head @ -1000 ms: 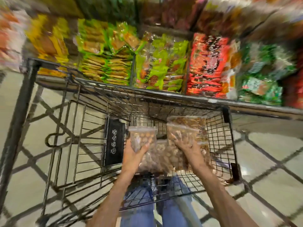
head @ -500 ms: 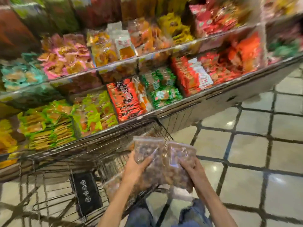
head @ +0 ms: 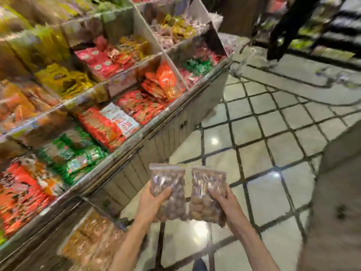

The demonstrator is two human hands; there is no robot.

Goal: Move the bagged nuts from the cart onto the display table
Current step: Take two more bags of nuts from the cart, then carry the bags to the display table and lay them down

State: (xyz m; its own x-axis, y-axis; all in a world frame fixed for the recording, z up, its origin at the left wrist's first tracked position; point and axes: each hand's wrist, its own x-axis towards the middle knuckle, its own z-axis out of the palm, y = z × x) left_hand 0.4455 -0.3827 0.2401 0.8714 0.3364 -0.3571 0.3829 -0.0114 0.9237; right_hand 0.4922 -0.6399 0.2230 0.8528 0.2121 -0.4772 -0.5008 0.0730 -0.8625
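Observation:
My left hand (head: pixel 151 202) grips a clear bag of dark brown nuts (head: pixel 170 190) from its left side. My right hand (head: pixel 227 200) grips a second clear bag of lighter brown nuts (head: pixel 205 194) from its right side. Both bags stand upright, side by side and almost touching, held over the tiled floor in front of me. More bagged nuts (head: pixel 91 243) show blurred at the lower left. The cart itself is not clearly visible.
A tiered display shelf (head: pixel 175 122) packed with colourful snack packets runs along the left. The tiled floor (head: pixel 263 145) opens to the right. A pale blurred unit (head: pixel 336 192) stands at the right edge, and a dark metal rack (head: pixel 293 26) at the top right.
Both hands have lifted the two bags out of the cart. The view has swung right, so the cart has left the frame and the floor and the shelf's end have come into view.

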